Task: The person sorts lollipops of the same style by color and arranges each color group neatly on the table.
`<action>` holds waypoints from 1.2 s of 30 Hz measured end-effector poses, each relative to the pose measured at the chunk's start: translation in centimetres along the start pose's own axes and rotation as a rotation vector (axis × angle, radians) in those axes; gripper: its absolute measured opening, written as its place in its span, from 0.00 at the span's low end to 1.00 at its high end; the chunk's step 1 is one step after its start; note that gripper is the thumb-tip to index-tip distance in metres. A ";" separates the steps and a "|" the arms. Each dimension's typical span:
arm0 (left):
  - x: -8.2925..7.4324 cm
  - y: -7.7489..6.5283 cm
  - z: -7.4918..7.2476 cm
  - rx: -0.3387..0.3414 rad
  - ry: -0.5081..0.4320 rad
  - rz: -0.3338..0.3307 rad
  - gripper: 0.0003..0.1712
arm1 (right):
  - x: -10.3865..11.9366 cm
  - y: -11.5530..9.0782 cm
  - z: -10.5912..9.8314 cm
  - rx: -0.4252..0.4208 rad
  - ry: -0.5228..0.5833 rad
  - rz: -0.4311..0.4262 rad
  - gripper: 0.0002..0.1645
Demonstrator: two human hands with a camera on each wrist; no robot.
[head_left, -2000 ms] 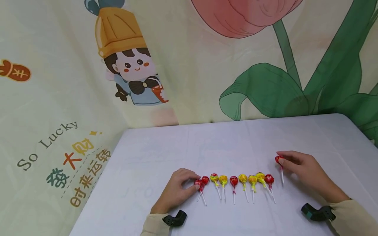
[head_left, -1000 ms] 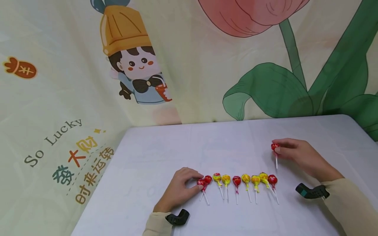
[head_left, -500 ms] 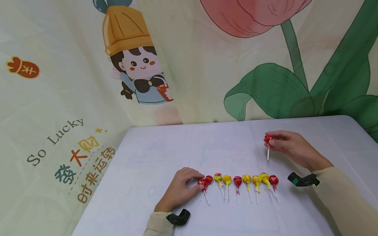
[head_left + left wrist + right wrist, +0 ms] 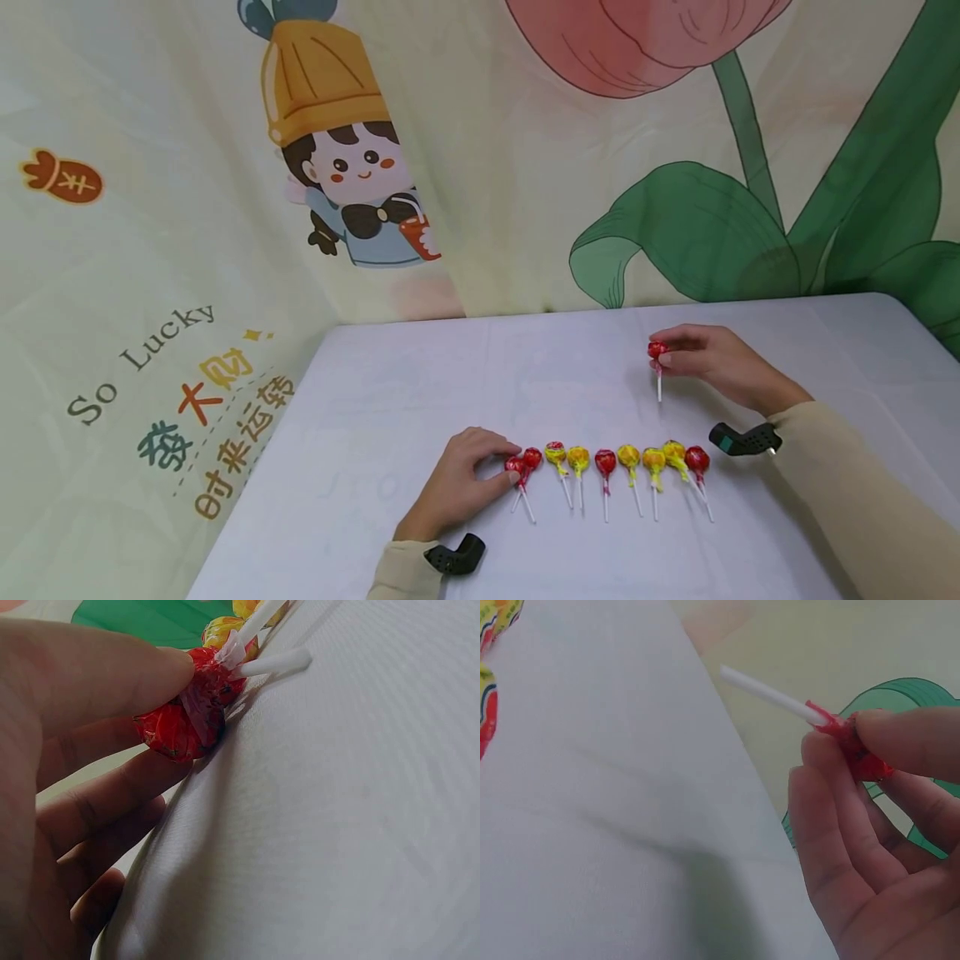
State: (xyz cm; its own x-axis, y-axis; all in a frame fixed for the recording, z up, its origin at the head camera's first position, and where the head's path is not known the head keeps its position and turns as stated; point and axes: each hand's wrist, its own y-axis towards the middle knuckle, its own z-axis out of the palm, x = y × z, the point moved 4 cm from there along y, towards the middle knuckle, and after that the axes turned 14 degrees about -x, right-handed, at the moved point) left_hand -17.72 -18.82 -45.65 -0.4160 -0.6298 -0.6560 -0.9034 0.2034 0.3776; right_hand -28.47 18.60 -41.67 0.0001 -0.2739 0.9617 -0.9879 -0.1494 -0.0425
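Note:
At the left end of a row of wrapped lollipops, my left hand [image 4: 465,483] pinches a red lollipop [image 4: 172,735] by its head between thumb and fingers. A second red lollipop [image 4: 532,457] lies against it, their sticks crossing. My right hand [image 4: 712,362] holds another red lollipop [image 4: 657,349] by the head, its white stick pointing down toward me. This one is beyond the row, over the table; the right wrist view shows it lifted, with the hand's shadow on the cloth. Several yellow lollipops [image 4: 578,458] and red lollipops [image 4: 604,462] lie between and below the hands.
A white cloth covers the table [image 4: 420,375], whose far edge meets a printed curtain [image 4: 495,208] with a cartoon figure, a flower and leaves. The row's right end has a red lollipop [image 4: 697,459] touching a yellow lollipop [image 4: 674,454]. Each wrist wears a black device [image 4: 456,555].
My right hand has carried its red lollipop from right of the row, away from me and then leftward. The left hand keeps its pinch in place; the row lies unchanged.

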 end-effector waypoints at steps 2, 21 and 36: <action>0.0 0.0 0.0 -0.001 -0.002 0.001 0.16 | 0.0 0.3 0.1 0.008 0.002 0.004 0.29; -0.1 -0.1 -0.3 0.002 -0.009 0.000 0.15 | -0.4 1.9 1.2 0.010 -0.101 0.041 0.29; -0.1 0.0 -0.3 0.009 -0.002 -0.001 0.15 | -0.4 4.0 2.8 0.006 -0.149 0.055 0.25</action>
State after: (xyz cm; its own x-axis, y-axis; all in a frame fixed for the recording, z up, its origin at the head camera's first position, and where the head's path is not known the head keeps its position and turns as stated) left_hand -17.61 -18.95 -45.42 -0.4153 -0.6285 -0.6577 -0.9047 0.2095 0.3710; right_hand -31.98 15.42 -42.96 -0.0308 -0.4200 0.9070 -0.9860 -0.1358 -0.0963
